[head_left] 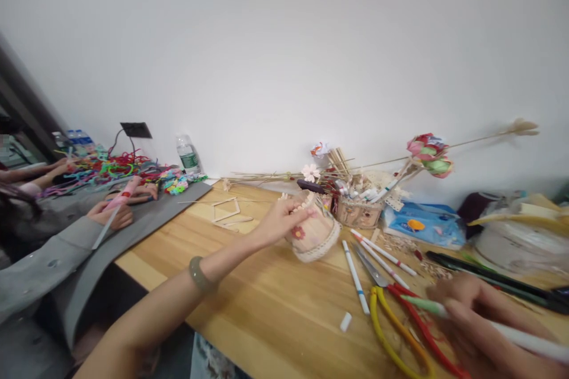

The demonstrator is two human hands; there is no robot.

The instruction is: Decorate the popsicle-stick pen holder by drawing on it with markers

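Observation:
With its fingers closed over the rim, my left hand [284, 217] holds a small beige pot [317, 235] tilted above the table. Painted flowers, one of them red, mark the pot's side, and braided cord runs round its edge. My right hand [478, 314] grips a white marker with a green tip [524, 336], apart from the pot; this hand is slightly blurred. Scissors with yellow and red handles [377, 302] lie beside the right hand. A blue-banded marker [355, 277] and a small white cap [345, 321] rest on the wood nearby.
Behind the pot stands a decorated container [359, 213] of markers and sticks. A blue wipes packet [422, 225], paper flowers [429, 154] and a plastic bottle [187, 155] are along the wall. At left, a co-worker's hand [113, 216] holds something pink near colourful pipe cleaners [120, 167].

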